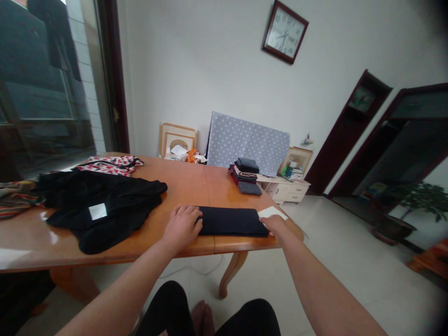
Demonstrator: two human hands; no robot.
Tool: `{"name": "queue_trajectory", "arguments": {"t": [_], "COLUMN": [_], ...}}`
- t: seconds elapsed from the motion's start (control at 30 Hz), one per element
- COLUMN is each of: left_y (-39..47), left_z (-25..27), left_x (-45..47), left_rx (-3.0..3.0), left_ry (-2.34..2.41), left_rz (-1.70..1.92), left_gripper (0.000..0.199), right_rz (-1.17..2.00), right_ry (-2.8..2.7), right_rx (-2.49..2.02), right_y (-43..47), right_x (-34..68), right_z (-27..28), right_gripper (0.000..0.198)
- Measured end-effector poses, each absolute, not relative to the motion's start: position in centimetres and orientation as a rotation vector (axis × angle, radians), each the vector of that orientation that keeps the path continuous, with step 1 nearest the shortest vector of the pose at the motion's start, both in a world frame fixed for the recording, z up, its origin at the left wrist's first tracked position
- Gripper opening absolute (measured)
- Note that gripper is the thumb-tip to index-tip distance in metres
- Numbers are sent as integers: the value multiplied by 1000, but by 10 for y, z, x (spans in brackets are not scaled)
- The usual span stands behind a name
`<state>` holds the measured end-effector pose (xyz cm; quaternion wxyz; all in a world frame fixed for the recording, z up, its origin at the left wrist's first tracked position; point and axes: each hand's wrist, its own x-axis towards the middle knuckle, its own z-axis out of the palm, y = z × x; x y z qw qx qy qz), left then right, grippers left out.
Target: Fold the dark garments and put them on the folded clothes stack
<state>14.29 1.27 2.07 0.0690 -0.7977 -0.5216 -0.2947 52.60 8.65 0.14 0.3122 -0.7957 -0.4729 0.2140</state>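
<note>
A dark garment [229,221], folded into a long flat rectangle, lies near the front edge of the wooden table. My left hand [184,225] is at its left end, back of the hand up, fingers bent over the edge. At the opposite end, my right hand [275,224] pinches the right edge; some of its fingertips are hidden. A white sheet [279,212] lies partly under my right hand. To the left spreads a crumpled black garment [115,196] with a white label [97,212] on it.
A stack of folded clothes [246,170] stands at the table's far right. Red-and-white patterned cloth [112,164] and striped cloth [17,198] lie at the left. Beyond the wooden table [189,179] are a dotted cover [248,142], a white cabinet [292,191] and a potted plant [395,228].
</note>
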Motion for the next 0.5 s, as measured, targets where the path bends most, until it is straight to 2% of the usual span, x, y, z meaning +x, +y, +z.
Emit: {"name": "queue_trajectory", "arguments": {"t": [0.1, 0.23, 0.5], "left_y": [27, 53, 71], "left_z": [32, 30, -6], "left_x": [181, 225, 250], "left_rx": [-2562, -2688, -2815], "left_ry": [-1413, -1353, -1434], "left_rz": [-865, -797, -584], "left_gripper": [24, 29, 61], "right_rz": [507, 434, 498], "right_ry": [-1305, -1383, -1496], "right_rx": [-2221, -2320, -2324], "right_y": [97, 101, 103], "right_x": [520, 511, 501], "right_z": [5, 11, 18], "right_gripper": [41, 42, 31]}}
